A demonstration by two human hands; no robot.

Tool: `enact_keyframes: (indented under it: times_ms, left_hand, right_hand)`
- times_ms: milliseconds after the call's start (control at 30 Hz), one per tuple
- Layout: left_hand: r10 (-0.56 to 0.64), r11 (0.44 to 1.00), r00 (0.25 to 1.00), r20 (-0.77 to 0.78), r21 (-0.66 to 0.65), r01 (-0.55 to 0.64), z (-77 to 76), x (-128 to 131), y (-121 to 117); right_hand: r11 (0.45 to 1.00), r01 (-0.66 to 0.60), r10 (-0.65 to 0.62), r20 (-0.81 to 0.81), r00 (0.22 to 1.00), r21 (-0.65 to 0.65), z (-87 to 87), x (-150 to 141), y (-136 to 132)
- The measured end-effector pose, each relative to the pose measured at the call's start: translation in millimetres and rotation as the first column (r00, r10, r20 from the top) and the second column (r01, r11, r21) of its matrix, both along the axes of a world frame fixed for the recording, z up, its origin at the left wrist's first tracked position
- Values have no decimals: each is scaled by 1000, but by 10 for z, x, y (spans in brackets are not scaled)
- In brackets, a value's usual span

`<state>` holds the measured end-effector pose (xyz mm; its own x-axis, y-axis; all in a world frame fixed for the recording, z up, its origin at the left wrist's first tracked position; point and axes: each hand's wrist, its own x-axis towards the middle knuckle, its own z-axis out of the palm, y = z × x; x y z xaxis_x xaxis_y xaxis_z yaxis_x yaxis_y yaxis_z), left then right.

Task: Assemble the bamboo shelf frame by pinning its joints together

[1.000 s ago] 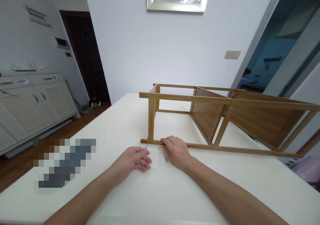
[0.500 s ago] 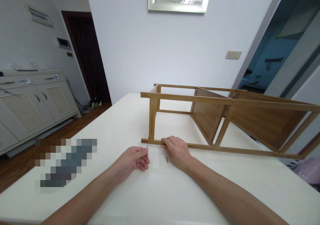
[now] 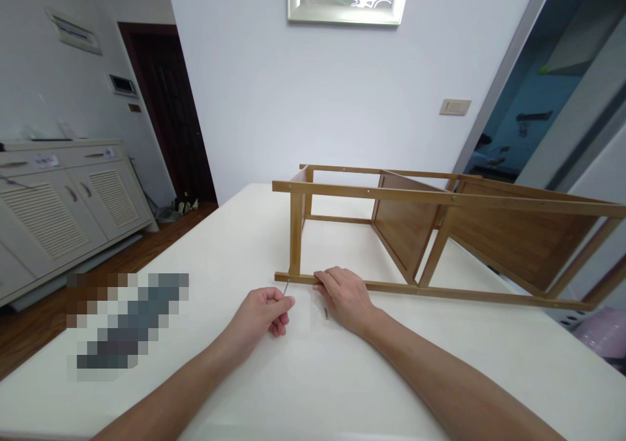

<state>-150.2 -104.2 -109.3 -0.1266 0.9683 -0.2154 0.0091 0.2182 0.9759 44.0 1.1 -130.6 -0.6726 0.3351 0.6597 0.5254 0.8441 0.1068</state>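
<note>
A wooden shelf [image 3: 411, 196] lies on its side on the white table [image 3: 235, 389]. My left hand [image 3: 267, 314] is closed, pinching a thin metal hex key [image 3: 286, 287] between thumb and fingers. The key's tip meets the near lower rail close to its left end, where an upright joins it. My right hand [image 3: 347, 297] rests over that same rail, a little to the right, with its fingers bent around the wood. Beside the right wrist a small screw [image 3: 326, 314] lies in or on a clear plastic bag [image 3: 317, 307].
A pixelated patch [image 3: 127, 323] covers something on the table's left. Further left stands a white cabinet [image 3: 68, 196] near a dark door [image 3: 171, 102]. Behind the table is a white wall [image 3: 313, 95] with a framed picture [image 3: 348, 18]. Through the opening at right, a person [image 3: 484, 157] is partly visible.
My left thumb and fingers have shifted on the hex key, and more of its shaft shows now. The right hand and the shelf stay in place.
</note>
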Motion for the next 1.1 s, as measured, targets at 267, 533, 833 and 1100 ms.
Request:
enact_keyframes:
  times_ms: [267,533,833,1100]
  left_hand:
    - [62,997,968,-244,62,-48,-58,-2,31]
    - [120,984,894,-432,171,-49,-122,-21,30]
    - [146,973,825,-546,230,-20,-130,-27,-8]
    - [160,961,793,-587,276,10,-76,-1,-43]
  right_hand:
    - [1000,2,-2,2,1000,-8,-3,4,3]
    - [1000,-5,5,7,1000,-16,2,5,-2]
    - [1000,3,-3,11,1000,-29,31,5,-24]
    - [1000,0,0,11,1000,-21,-2,9,-9]
